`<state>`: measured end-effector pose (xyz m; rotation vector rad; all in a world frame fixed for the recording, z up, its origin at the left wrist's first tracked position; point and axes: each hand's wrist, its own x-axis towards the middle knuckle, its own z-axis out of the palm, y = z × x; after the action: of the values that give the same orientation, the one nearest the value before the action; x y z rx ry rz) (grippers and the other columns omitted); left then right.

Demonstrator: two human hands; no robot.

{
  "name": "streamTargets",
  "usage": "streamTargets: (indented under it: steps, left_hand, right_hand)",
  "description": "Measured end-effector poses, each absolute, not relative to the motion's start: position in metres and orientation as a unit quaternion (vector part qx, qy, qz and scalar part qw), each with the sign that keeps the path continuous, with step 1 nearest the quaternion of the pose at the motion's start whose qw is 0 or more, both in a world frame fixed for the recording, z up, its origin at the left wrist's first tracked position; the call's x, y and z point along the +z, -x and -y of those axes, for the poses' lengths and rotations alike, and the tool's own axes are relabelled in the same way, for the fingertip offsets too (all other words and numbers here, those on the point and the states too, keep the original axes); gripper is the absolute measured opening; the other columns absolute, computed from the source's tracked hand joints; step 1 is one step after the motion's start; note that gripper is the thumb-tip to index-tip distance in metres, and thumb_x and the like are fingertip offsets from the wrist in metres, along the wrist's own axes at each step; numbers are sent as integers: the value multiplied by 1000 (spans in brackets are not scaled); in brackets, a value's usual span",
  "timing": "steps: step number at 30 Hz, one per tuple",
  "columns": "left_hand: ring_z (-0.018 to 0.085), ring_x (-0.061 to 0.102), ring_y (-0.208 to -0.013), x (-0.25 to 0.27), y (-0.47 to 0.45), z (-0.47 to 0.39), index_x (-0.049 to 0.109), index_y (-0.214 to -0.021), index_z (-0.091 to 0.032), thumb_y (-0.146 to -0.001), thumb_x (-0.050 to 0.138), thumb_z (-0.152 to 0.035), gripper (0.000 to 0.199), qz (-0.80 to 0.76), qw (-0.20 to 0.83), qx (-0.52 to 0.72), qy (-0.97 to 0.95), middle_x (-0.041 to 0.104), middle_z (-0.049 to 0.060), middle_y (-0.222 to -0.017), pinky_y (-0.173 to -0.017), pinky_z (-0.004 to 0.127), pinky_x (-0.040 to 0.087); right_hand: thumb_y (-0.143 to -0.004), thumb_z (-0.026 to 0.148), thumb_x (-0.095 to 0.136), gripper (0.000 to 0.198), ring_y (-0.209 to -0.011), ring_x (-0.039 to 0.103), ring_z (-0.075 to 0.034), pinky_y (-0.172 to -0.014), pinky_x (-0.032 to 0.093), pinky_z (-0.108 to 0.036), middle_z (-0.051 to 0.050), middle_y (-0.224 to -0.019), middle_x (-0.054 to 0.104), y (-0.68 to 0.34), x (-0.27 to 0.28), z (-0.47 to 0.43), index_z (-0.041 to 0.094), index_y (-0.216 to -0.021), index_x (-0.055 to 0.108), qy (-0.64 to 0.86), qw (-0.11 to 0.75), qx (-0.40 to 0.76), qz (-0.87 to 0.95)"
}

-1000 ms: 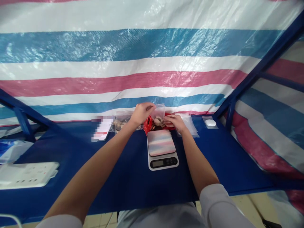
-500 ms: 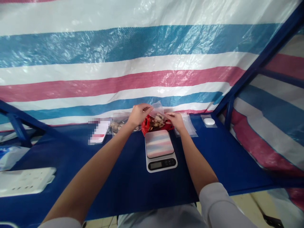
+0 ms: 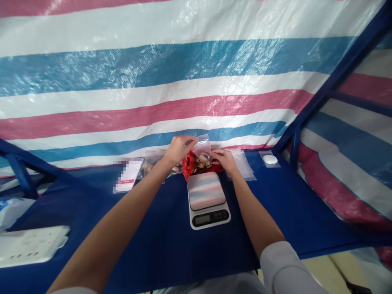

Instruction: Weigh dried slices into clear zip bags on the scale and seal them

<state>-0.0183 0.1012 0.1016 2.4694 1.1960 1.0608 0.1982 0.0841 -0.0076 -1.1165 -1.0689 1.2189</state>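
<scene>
My left hand (image 3: 180, 149) pinches the upper left edge of a small clear plastic bag (image 3: 202, 143), which stands tilted behind the scale. At the bag's lower right side my right hand (image 3: 225, 160) is closed, its fingertips on the plastic. Pale brown pieces, too small to name, show in and around the lower end of the clear bag. Under them lies an opened red plastic bag (image 3: 188, 166) with more of these pieces. Just in front of it stands a white digital scale (image 3: 207, 191), its glossy plate bare.
Left of the red bag lies a clear bag of brown pieces (image 3: 149, 164), beside a partly blurred phone (image 3: 128, 175). Flat clear bags (image 3: 243, 165) lie to the right, then a round white object (image 3: 270, 159). A power strip (image 3: 33, 245) sits at the left. Striped sheeting (image 3: 171, 98) hangs behind.
My right hand has shifted slightly left and lower along the clear bag. The left hand keeps its grip. The whole view has tilted slightly upward.
</scene>
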Motion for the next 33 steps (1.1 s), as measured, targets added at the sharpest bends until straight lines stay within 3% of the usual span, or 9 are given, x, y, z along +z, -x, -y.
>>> streamTargets:
  steps: [6,12,17,22,27,33]
  left_hand:
    - [22,71,-86,102,20,-99,76,-90,-20,-93,55,-37,27,-416,103,362,-828,79,7,-96,-82,31,52]
    - [21,69,-82,95,25,-103,75,-86,-20,-93,55,-35,26,-413,114,298,-853,78,7,-92,-78,30,50]
    - [19,67,-76,93,31,-102,74,-84,-20,-92,56,-35,25,-410,126,269,-862,77,5,-87,-73,28,48]
    - [18,65,-75,100,32,-98,73,-80,-19,-92,55,-36,27,-421,121,311,-844,76,4,-85,-74,28,49]
    - [20,68,-81,103,35,-95,73,-82,-19,-91,55,-39,28,-419,143,314,-840,78,6,-90,-77,30,50]
    - [21,68,-79,102,45,-95,74,-83,-19,-91,55,-41,30,-433,138,322,-830,78,7,-90,-74,31,50]
  right_hand:
    - [-69,49,78,39,-79,72,-21,-73,64,-33,-3,-89,78,-197,-13,-89,18,-93,79,494,562,462,476]
    - [-77,40,70,20,-66,71,-20,-68,61,-33,-1,-79,77,-198,-18,-91,23,-84,80,528,496,397,563]
    - [-83,38,66,20,-72,72,-22,-75,56,-31,-1,-77,78,-203,-9,-88,25,-83,81,548,456,293,638]
    - [-82,44,67,28,-84,72,-22,-75,56,-30,-3,-91,80,-203,-6,-88,22,-94,80,524,509,331,598]
    - [-79,48,69,35,-72,70,-20,-67,57,-29,-3,-84,78,-199,-11,-88,19,-94,79,507,527,409,546]
    - [-83,40,67,22,-82,72,-23,-82,56,-33,-1,-85,80,-198,-7,-90,24,-91,80,525,489,311,623]
